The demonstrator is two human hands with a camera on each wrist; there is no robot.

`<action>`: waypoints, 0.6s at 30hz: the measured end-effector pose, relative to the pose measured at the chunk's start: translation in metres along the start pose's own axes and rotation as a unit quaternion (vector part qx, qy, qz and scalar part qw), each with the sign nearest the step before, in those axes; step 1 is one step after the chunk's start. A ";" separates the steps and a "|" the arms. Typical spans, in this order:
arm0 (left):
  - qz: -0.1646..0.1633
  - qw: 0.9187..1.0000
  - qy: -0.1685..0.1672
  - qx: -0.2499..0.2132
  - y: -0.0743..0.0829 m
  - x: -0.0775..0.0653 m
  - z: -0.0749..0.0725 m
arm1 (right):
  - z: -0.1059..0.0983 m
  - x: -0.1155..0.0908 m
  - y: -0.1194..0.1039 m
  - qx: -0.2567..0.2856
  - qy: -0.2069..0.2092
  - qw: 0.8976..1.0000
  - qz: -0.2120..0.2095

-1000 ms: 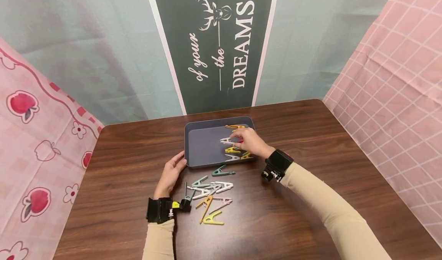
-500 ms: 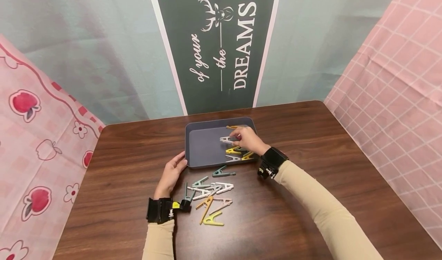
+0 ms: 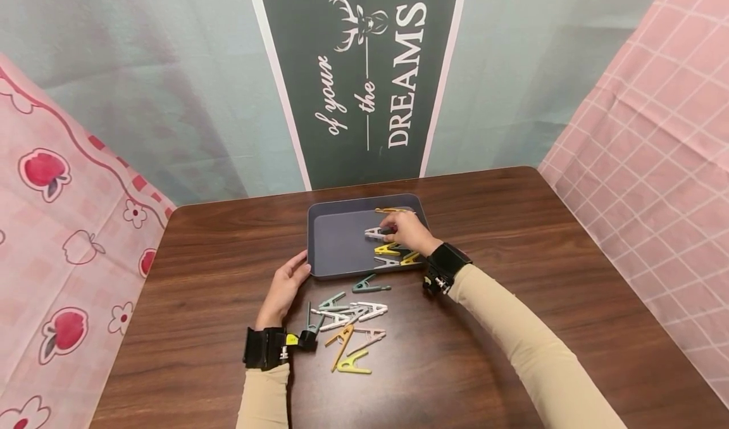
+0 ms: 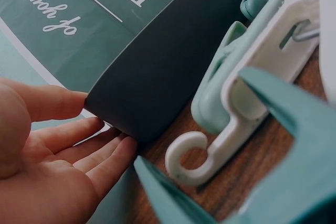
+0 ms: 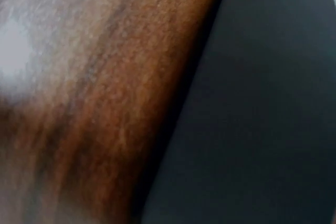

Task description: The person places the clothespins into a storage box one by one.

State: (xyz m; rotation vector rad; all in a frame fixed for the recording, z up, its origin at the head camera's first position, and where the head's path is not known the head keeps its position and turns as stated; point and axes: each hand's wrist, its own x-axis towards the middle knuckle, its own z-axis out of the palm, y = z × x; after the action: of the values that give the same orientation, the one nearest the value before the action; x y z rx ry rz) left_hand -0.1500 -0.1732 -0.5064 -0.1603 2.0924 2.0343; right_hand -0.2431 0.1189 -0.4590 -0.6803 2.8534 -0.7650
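Note:
A shallow dark grey tray [image 3: 342, 245] lies toward the back of the table. My left hand [image 3: 283, 292] touches its near left corner with fairly straight fingers, and the left wrist view shows fingertips against the tray's outer wall [image 4: 152, 61]. Inside the tray's right part, my right hand [image 3: 412, 233] pinches a white clothespin [image 3: 373, 232] whose legs point left. The fingers hide its rear end. Yellow clothespins [image 3: 387, 250], a light grey one [image 3: 387, 262] and an orange one [image 3: 390, 210] lie around that hand in the tray.
Loose clothespins lie in front of the tray: a dark teal one [image 3: 370, 287], white ones [image 3: 373, 310], an orange one [image 3: 343, 347], a pink one [image 3: 370, 336] and a yellow-green one [image 3: 354, 364]. The right wrist view holds only wood tabletop [image 5: 94, 103] and tray wall [image 5: 252, 108].
My right hand has shifted slightly within the tray, staying at the white clothespin; a red piece seen at its fingers earlier is now hidden. The left hand stays at the tray corner.

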 end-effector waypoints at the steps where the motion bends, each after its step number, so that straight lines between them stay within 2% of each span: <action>1: 0.000 1.000 0.000 -0.001 0.000 0.000 0.000 | 0.000 0.000 0.001 -0.001 0.000 1.000 -0.002; 18: -0.001 1.000 0.004 0.008 0.001 0.000 0.000 | 0.010 0.001 0.011 0.014 0.006 1.000 -0.022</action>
State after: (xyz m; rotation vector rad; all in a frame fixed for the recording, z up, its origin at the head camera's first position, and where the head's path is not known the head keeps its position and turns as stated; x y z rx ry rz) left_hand -0.1499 -0.1731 -0.5057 -0.1683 2.1121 2.0191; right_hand -0.2462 0.1228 -0.4732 -0.7406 2.8423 -0.8167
